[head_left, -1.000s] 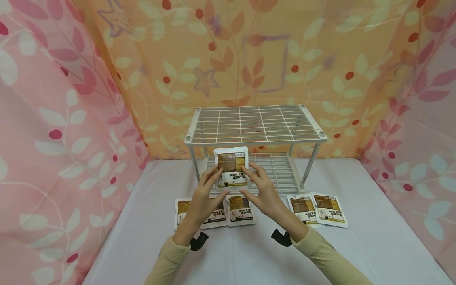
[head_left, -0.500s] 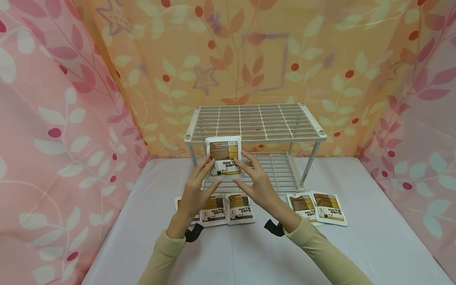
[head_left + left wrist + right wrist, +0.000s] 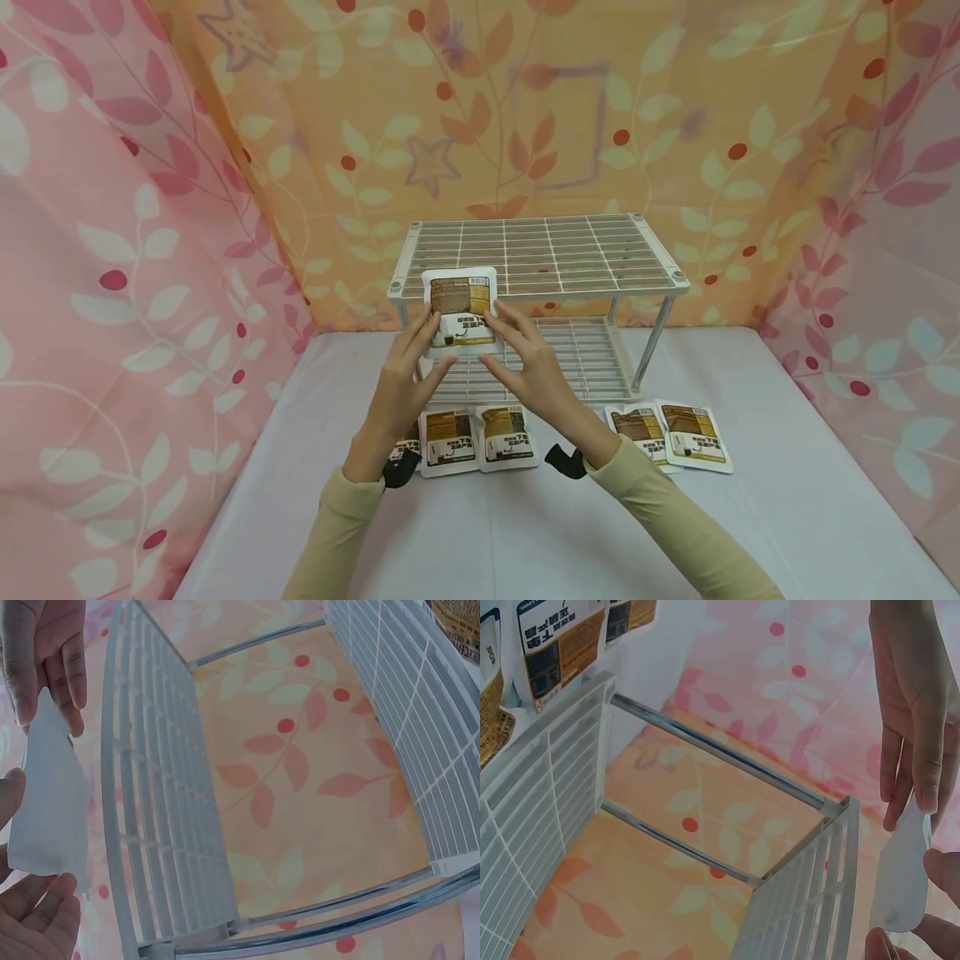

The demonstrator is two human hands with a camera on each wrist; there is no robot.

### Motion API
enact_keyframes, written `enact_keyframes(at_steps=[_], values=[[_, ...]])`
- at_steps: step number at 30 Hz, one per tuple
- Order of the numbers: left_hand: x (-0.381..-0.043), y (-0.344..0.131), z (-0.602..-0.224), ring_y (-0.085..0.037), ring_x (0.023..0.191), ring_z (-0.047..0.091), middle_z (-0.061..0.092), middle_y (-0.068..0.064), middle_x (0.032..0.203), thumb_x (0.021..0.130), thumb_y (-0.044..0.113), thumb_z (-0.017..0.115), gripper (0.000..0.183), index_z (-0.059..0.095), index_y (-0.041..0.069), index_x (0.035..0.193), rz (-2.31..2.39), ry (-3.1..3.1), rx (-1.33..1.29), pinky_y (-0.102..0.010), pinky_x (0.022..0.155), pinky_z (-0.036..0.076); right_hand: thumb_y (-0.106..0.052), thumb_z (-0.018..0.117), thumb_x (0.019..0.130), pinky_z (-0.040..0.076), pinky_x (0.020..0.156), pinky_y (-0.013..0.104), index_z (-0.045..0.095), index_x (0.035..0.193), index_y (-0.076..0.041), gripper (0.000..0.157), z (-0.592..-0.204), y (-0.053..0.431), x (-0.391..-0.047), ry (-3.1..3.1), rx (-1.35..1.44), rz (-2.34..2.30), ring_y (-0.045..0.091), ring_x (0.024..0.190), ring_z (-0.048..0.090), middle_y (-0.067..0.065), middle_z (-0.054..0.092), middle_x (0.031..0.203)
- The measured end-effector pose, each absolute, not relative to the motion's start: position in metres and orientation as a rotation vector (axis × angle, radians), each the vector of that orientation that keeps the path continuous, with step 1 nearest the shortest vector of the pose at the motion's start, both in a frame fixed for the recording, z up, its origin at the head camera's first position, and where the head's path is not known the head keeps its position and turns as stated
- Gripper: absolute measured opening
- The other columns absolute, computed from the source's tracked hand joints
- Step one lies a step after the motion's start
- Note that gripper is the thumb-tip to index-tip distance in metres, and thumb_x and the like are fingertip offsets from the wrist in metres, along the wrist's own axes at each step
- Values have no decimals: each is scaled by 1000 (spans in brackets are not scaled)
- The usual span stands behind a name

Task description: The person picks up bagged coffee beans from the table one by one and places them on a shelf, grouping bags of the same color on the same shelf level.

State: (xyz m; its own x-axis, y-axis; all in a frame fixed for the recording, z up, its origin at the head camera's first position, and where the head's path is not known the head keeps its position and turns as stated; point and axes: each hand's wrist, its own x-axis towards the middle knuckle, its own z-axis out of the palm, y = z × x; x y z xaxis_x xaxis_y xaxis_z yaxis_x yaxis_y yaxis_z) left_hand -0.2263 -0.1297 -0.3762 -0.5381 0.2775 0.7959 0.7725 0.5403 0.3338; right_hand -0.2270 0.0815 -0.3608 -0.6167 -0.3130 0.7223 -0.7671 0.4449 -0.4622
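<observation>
Both hands hold up one white flat pouch [image 3: 460, 308] with a brown and yellow printed label, upright in front of the rack's top tier at its left. My left hand [image 3: 397, 383] grips its left side, and my right hand [image 3: 536, 371] grips the right. The thumbs lie low at its bottom corners. In the left wrist view the pouch [image 3: 52, 795] shows edge-on and plain white, with the left hand [image 3: 41, 915] below and the right hand [image 3: 52, 660] above. In the right wrist view the pouch [image 3: 904, 870] is between the left hand [image 3: 919, 697] and the right fingers [image 3: 945, 874].
A white two-tier wire rack [image 3: 540, 254] with metal posts stands at the table's back. Three similar pouches [image 3: 448, 442] lie in front at left, one partly behind the left wrist; two more pouches [image 3: 693, 437] lie at right. Patterned curtains [image 3: 495, 108] enclose the white table [image 3: 480, 533].
Both hands have raised the pouch and shifted it slightly left, from in front of the lower tier to overlapping the top tier's front edge. The pouches on the table have stayed put.
</observation>
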Motion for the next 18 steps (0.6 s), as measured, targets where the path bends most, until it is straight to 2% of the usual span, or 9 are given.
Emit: enact_keyframes(at_steps=[6, 13, 18], values=[[-239, -135, -371, -29, 132, 37, 37, -14, 145, 79, 8, 72, 65, 43, 5, 138, -953, -2040, -859, -43, 104, 38, -15, 68, 85, 45, 97, 43, 50, 132, -5, 52, -355, 78, -237, -2138, 888, 1128, 25, 126, 45, 13, 39, 143], [-255, -140, -364, -28, 127, 45, 42, -12, 142, 77, 6, 74, 64, 48, 4, 134, -1032, -1993, -857, -41, 102, 40, -18, 66, 86, 45, 97, 43, 52, 131, -6, 49, -350, 73, -248, -2150, 873, 1143, 26, 127, 43, 13, 39, 143], [-261, -143, -358, -30, 126, 45, 45, -15, 140, 76, 6, 75, 62, 50, 2, 132, -1051, -1978, -861, -43, 104, 37, -18, 66, 86, 47, 94, 40, 53, 130, -5, 48, -347, 71, -254, -2161, 874, 1163, 27, 124, 46, 15, 40, 142]])
